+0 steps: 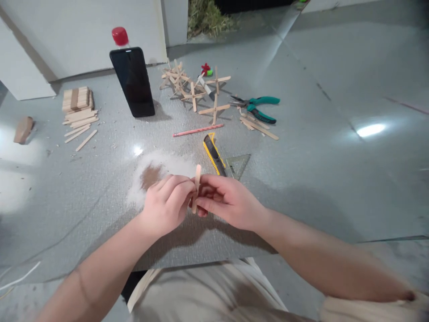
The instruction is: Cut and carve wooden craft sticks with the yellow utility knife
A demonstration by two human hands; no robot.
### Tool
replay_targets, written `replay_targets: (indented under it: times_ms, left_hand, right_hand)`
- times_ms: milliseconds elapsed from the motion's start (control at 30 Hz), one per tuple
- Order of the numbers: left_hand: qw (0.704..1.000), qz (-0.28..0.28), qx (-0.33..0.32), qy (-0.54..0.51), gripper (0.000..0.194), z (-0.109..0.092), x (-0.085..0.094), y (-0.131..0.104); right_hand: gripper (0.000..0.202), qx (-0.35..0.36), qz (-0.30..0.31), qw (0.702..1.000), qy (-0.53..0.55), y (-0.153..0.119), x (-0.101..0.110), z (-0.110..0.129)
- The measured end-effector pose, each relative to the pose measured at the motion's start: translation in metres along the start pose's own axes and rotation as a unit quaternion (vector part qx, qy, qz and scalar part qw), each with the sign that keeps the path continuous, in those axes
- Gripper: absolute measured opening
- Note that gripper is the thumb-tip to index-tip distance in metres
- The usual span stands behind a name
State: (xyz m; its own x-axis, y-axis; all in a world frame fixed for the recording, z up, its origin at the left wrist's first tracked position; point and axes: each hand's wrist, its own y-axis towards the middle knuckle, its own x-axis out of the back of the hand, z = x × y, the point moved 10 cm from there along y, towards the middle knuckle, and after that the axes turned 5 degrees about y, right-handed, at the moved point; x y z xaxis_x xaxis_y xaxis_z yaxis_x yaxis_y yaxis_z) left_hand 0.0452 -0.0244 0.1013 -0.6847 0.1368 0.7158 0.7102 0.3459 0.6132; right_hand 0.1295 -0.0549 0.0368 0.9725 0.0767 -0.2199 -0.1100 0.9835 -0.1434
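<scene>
Near the table's front edge, my two hands meet around an upright wooden popsicle stick (198, 175). My right hand (231, 199) pinches it between thumb and fingers. My left hand (169, 201) is closed at the stick's left side, its fingertips partly hidden behind the knuckles. Whether a second stick lies between the hands is hidden. Just beyond them are a yellow and black utility knife (213, 154) and a clear set square (238, 165). A patch of white powder (134, 192) with a brown abrasive piece (150, 176) lies beside my left hand.
Crossed-stick assemblies (177, 78) lie at the back, with a small glue tube (205, 86) among them. Green-handled pliers (258, 107) and loose sticks are to the right. A pink pencil (197, 130), a phone (132, 82) against a red-capped bottle (119, 36) and stacked sticks (77, 99) stand or lie farther left.
</scene>
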Motion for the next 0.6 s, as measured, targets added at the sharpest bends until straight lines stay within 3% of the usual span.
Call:
replay_targets:
  times_ms: [400, 600]
  left_hand:
    - [0.973, 0.007, -0.173, 0.153, 0.011, -0.025, 0.010, -0.007]
    - [0.967, 0.015, -0.194, 0.165, 0.007, -0.032, 0.011, -0.006]
  right_hand:
    - [0.024, -0.057, 0.025, 0.997, 0.041, -0.002, -0.003, -0.010]
    - [0.021, -0.037, 0.030, 0.999, -0.007, -0.002, -0.002, -0.007]
